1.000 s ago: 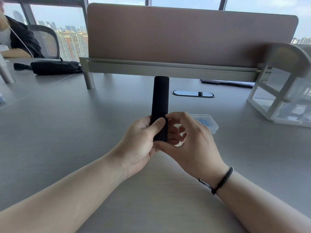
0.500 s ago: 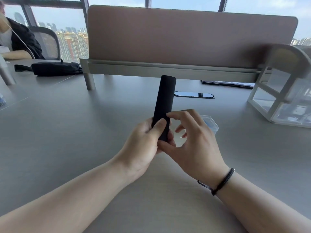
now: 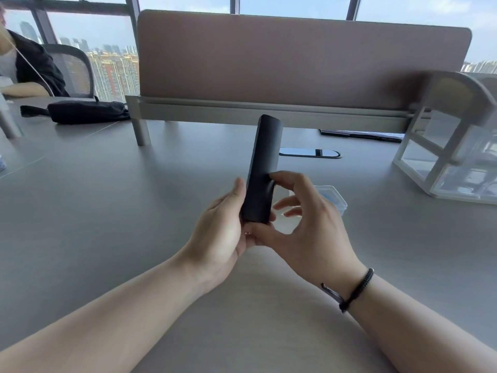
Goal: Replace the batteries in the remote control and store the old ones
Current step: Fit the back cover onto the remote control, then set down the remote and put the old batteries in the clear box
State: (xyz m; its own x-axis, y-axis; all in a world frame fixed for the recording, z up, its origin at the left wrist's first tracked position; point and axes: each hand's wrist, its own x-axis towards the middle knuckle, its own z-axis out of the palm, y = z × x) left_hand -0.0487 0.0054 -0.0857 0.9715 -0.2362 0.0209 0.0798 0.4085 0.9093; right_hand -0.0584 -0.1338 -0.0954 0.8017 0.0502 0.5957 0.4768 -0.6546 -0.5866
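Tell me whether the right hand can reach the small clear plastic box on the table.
Likely yes: the clear plastic box lies just beyond the right hand, nothing between, though it pinches the black remote.

Two bare hands are in view, one left hand (image 3: 217, 232) and one right hand (image 3: 309, 232), with two forearms. There is one black remote control (image 3: 265, 162). One dark braided bracelet (image 3: 357, 289) shows, on the right wrist. One small clear plastic box (image 3: 332, 197) with a lid. One grey table (image 3: 107, 211). One tall desk divider panel (image 3: 295, 63). One oval cable port (image 3: 309, 152) set in the tabletop. One flat dark folder (image 3: 360, 135). One white-framed clear drawer unit (image 3: 443, 157). One black pouch (image 3: 86, 111). One mesh office chair (image 3: 75, 68). One other person (image 3: 27, 68), seated, only partly in view.
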